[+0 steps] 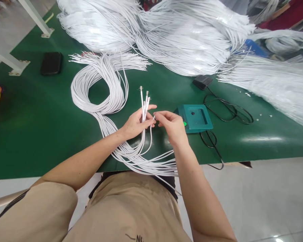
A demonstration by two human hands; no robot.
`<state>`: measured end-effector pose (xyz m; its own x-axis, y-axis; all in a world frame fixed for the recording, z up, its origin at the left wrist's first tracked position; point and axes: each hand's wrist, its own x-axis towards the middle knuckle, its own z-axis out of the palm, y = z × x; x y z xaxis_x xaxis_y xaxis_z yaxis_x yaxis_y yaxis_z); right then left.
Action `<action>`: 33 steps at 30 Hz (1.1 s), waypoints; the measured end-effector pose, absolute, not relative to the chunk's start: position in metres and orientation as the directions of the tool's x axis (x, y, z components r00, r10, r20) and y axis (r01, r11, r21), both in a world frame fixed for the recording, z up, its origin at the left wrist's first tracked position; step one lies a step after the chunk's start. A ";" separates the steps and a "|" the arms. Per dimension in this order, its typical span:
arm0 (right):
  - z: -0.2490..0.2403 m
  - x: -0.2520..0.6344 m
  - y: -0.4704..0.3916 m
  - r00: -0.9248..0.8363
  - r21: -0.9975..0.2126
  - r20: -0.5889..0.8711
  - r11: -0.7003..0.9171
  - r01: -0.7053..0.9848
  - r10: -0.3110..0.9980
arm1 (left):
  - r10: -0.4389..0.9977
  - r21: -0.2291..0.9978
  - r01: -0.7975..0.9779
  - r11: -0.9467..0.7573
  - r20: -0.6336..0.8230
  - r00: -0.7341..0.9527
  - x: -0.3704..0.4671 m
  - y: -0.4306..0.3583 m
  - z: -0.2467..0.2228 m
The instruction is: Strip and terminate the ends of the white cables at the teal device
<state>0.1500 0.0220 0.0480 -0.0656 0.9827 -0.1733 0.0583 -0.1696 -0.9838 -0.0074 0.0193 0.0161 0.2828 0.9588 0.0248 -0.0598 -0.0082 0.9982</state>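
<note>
**Loose strands in a light pinch**

From my remote seat, I see my left hand (137, 124) gathering a few white cables (143, 109) upright between thumb and fingers, their frayed ends poking above. My right hand (172, 127) pinches the tip of a single cable (150, 136) just beside that group, over the green table (40, 134).

The left grip looks light to me, so a tug on the single cable could slide its neighbours and leave their ends uneven. The bare strands are fine; a brush from a fingertip could bend or splay them further. The long cable bundle (133, 156) passes beneath my right forearm along the near edge, so a shifting elbow might drag it and pull the ends loose. The teal device (195, 117) sits near my right knuckles; a careless swing could knock it or snag its black cord (217, 151).
</note>
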 end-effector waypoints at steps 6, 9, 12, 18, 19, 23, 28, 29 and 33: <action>0.040 0.146 0.017 -0.100 -0.641 0.285 0.267 0.719 0.953 | 0.937 0.944 -0.261 0.203 -0.110 0.332 -0.006 0.022 0.016; 0.038 0.151 0.018 -0.356 -0.258 0.367 0.462 0.849 0.859 | 0.914 0.877 -0.351 0.327 -0.201 0.352 -0.004 0.024 0.015; 0.040 0.166 0.028 -0.447 -0.123 0.331 0.508 0.853 0.831 | 0.933 0.918 -0.266 0.293 -0.214 0.289 -0.004 0.028 0.011; 0.045 0.193 0.055 -0.497 -0.139 0.157 0.518 0.844 0.853 | 0.957 0.976 -0.074 0.206 -0.186 0.222 -0.001 0.034 0.001; 0.045 0.195 0.057 -0.515 -0.146 0.128 0.530 0.835 0.847 | 0.959 0.978 -0.056 0.200 -0.184 0.217 0.000 0.035 0.001; 0.044 0.196 0.061 -0.536 -0.150 0.111 0.548 0.823 0.837 | 0.967 0.985 0.018 0.169 -0.170 0.190 0.002 0.036 0.000; 0.041 0.193 0.061 -0.450 -0.139 0.116 0.463 0.875 0.886 | 0.976 0.985 0.104 0.135 -0.150 0.157 0.003 0.036 -0.004; 0.041 0.192 0.060 -0.438 -0.141 0.117 0.452 0.881 0.891 | 0.977 0.985 0.110 0.130 -0.146 0.153 0.003 0.037 -0.005; 0.043 0.194 0.057 -0.469 -0.163 0.128 0.485 0.859 0.874 | 0.978 0.986 0.119 0.114 -0.133 0.160 0.003 0.037 -0.010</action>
